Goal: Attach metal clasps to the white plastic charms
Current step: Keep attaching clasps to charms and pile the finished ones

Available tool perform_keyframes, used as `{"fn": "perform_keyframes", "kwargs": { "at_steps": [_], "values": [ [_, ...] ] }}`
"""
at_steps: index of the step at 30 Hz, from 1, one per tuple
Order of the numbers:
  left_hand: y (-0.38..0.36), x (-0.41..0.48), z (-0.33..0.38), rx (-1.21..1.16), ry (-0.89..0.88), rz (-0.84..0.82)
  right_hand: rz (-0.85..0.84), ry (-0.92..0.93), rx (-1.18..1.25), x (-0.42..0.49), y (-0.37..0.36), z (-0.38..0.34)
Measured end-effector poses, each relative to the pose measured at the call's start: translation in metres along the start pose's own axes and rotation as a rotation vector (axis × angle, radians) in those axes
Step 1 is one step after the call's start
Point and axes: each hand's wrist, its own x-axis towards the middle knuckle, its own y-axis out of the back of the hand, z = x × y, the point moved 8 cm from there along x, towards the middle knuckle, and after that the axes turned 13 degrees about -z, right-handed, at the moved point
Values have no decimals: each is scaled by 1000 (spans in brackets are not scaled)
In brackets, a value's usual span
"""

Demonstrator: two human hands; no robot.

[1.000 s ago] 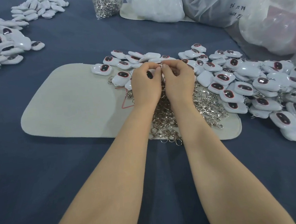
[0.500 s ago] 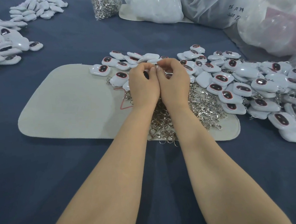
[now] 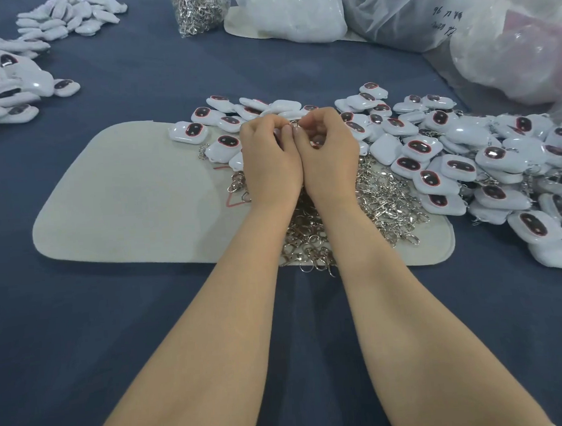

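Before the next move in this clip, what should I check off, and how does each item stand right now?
1. Left hand and right hand both pinch the metal clasp: ok.
2. Clasp fully hooked on: cannot tell, the fingers hide the joint.
3. Clasp pile on the beige mat, under the wrists: ok.
4. White charm pile within reach beside the right hand: ok.

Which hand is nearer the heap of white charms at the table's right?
Right. The right hand sits just left of the heap of white charms; the left hand is farther left, beyond the right hand.
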Motion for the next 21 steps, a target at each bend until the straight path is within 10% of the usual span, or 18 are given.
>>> {"fn": "perform_keyframes", "kwargs": {
  "at_steps": [21],
  "values": [
    [2,-2,8,87,-48,-20,-73,83,-83,1,-2,-7]
  ]
}}
